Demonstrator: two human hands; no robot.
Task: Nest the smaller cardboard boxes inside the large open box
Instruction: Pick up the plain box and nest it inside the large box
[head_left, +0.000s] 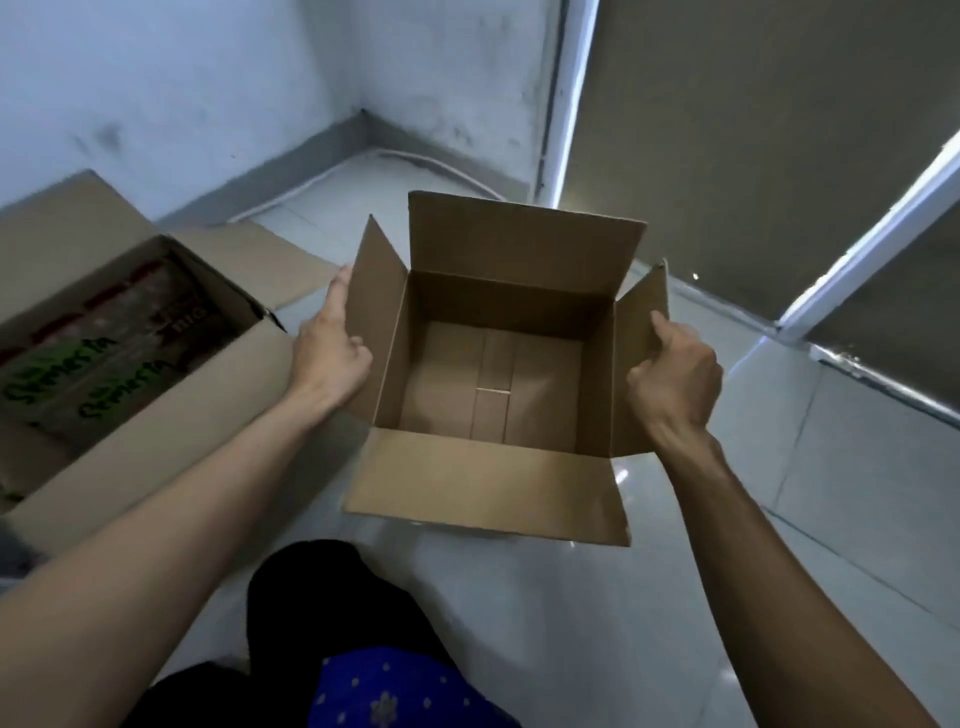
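Observation:
A plain brown cardboard box (483, 478) is in the middle of the view, its four flaps open and its inside empty. My left hand (330, 348) presses flat against the outside of its left flap and wall. On the other side, my right hand (675, 376) grips the right flap, thumb over its edge. At the left stands a larger open cardboard box (171, 395), holding printed packaging with green lettering and red marks.
The floor (857, 493) is of glossy pale tiles. A white wall corner with a grey skirting (332, 137) lies behind. Dark panels with white frames (872, 249) rise at the right. My knee in dark cloth (322, 603) is just below the box.

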